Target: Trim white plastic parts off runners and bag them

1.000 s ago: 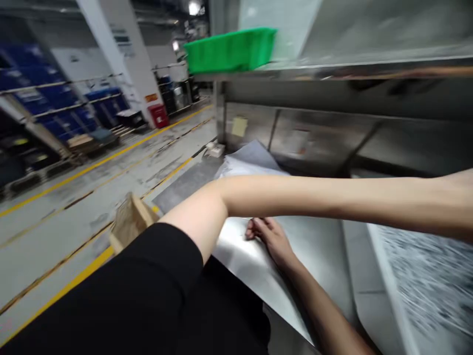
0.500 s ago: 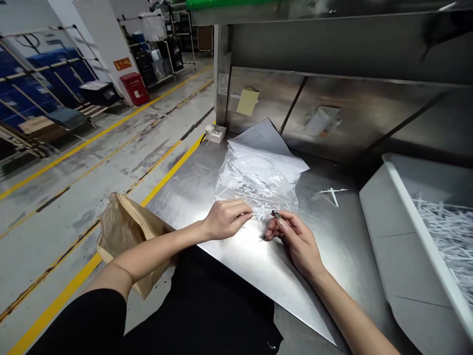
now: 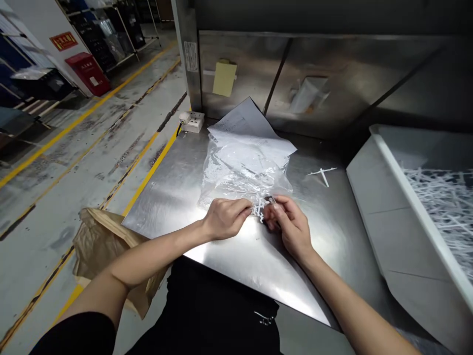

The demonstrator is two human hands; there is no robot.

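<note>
Ideally, with your left hand (image 3: 226, 218) pinching the white branched plastic piece (image 3: 258, 209) over the steel tabletop (image 3: 332, 236) and your right hand (image 3: 293, 224) closed around the small metal tool (image 3: 271, 199) beside it, you'd steady both wrists, guarding your left fingertips.

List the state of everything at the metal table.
Left hand: pinching a white piece
Right hand: closed around a small metal tool
Clear bag: lying on the table
Papers: overlapping the clear bag
Loose white piece: untouched
Power socket: plug apparently in
White bin: open, holding many white strips
Brown paper bag: open, beside the table
</note>
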